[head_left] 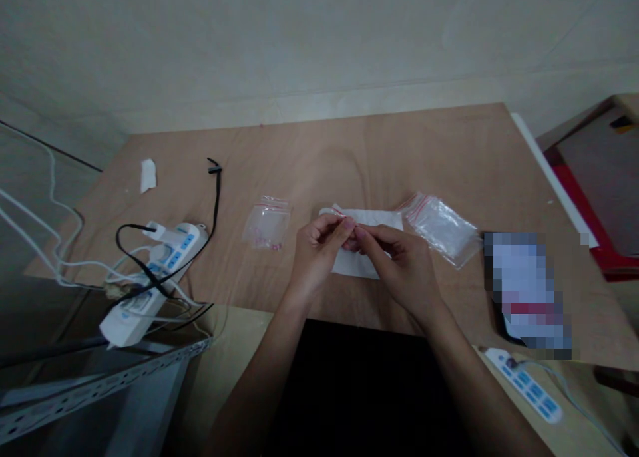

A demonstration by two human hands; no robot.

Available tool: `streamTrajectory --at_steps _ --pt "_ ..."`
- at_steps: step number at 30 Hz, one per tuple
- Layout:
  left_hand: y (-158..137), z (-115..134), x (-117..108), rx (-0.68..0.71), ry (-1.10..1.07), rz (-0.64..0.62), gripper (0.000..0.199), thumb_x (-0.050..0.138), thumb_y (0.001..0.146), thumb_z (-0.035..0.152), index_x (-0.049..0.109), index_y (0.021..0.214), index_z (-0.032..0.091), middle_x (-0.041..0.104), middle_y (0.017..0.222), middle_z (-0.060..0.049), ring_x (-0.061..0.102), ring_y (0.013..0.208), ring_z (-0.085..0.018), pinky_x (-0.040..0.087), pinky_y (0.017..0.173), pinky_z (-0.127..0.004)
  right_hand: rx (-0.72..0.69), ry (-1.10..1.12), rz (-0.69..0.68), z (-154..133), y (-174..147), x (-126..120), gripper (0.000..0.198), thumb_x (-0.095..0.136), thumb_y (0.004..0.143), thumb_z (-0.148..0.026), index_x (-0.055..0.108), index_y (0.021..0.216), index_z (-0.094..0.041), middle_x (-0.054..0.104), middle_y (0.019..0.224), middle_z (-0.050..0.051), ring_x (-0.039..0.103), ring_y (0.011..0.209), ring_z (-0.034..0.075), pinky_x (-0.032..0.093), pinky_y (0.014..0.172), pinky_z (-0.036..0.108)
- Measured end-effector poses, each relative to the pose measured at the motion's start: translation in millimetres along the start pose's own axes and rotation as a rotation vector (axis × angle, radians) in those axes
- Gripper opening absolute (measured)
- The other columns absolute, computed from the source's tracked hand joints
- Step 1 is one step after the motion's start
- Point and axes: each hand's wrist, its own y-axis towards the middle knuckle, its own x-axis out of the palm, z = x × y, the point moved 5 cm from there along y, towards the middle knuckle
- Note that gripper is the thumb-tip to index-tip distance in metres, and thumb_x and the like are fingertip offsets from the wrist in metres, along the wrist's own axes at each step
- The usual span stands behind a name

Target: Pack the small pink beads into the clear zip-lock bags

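My left hand (322,241) and my right hand (399,257) meet at the middle of the table, thumbs and fingertips pinched together. Just above the left fingers pokes the red-edged corner of a small clear zip bag (338,209); most of it is hidden by the fingers. Beneath both hands lies a white sheet of paper (357,265). Left of them rests a zip bag (269,223) with a few tiny pink pieces at its bottom. Close to my right hand is a pile of clear zip bags (444,229) with red seal lines.
A white power strip (150,287) with tangled cables sits at the table's left edge. A black cable (217,197) and a white scrap (148,175) lie nearby. At right is a blurred phone (526,291). Another power strip (524,384) lies below the table's front edge.
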Motion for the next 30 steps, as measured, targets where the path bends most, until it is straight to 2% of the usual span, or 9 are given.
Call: streamTrajectory --at_steps 3,8,11,15,19,23,26,30 --pt "-1 -2 2 0.058 0.062 -0.001 0.025 0.068 0.081 0.042 0.064 0.073 0.019 0.063 0.066 0.001 0.058 0.06 -0.01 0.05 0.061 -0.023 0.067 0.055 0.024 6 -2 -1 0.024 0.058 0.092 -0.033 0.078 0.092 -0.021 0.077 0.081 0.003 0.072 0.074 0.017 0.058 0.069 0.03" --pt "-3 -2 6 0.085 0.112 -0.088 0.021 0.066 0.084 0.039 0.062 0.08 0.019 0.066 0.076 -0.001 0.061 0.067 -0.011 0.051 0.065 -0.025 0.099 0.021 0.043 10 -4 -2 0.027 0.056 0.092 -0.037 0.078 0.093 -0.02 0.077 0.08 0.004 0.072 0.072 0.018 0.058 0.067 0.031" --pt "-5 2 6 0.089 0.16 -0.093 0.018 0.06 0.087 0.035 0.06 0.078 0.02 0.063 0.073 0.0 0.059 0.066 -0.011 0.049 0.064 -0.024 0.085 -0.019 0.023 10 -3 -1 0.028 0.054 0.093 -0.037 0.077 0.092 -0.02 0.077 0.08 0.003 0.071 0.073 0.017 0.056 0.068 0.03" --pt "-7 10 11 0.168 0.33 -0.127 0.023 0.047 0.095 0.03 0.056 0.076 0.021 0.058 0.068 0.002 0.056 0.064 -0.011 0.044 0.06 -0.024 0.075 -0.01 0.033 9 -4 0 0.025 0.056 0.093 -0.036 0.075 0.099 -0.02 0.076 0.084 0.003 0.07 0.075 0.016 0.055 0.069 0.029" --pt "-7 15 13 0.223 0.432 -0.142 0.016 0.053 0.093 0.029 0.06 0.081 0.021 0.061 0.077 0.0 0.055 0.066 -0.011 0.043 0.059 -0.023 0.129 0.13 0.075 10 -6 0 0.025 0.063 0.088 -0.04 0.072 0.101 -0.019 0.076 0.084 0.003 0.07 0.075 0.017 0.055 0.066 0.029" --pt "-6 20 11 0.289 0.505 -0.16 0.011 0.058 0.088 0.022 0.062 0.078 0.02 0.059 0.072 0.001 0.053 0.065 -0.011 0.043 0.061 -0.024 0.15 0.22 0.091 8 -5 1 0.02 0.065 0.086 -0.038 0.075 0.093 -0.021 0.076 0.083 0.002 0.069 0.073 0.015 0.055 0.063 0.027" --pt "-6 22 8 0.307 0.54 -0.195 0.008 0.061 0.085 0.016 0.064 0.079 0.019 0.061 0.072 0.002 0.054 0.067 -0.011 0.044 0.065 -0.024 0.148 0.236 0.098 7 -3 1 0.018 0.064 0.086 -0.035 0.077 0.085 -0.021 0.074 0.074 0.001 0.065 0.063 0.013 0.052 0.055 0.024" --pt "-6 23 3 0.28 0.496 -0.199 0.009 0.062 0.086 0.021 0.066 0.078 0.019 0.065 0.074 0.001 0.056 0.067 -0.011 0.046 0.066 -0.025 0.101 0.163 0.093 5 0 -1 0.023 0.059 0.089 -0.032 0.076 0.08 -0.02 0.071 0.066 0.0 0.06 0.058 0.011 0.049 0.054 0.023"
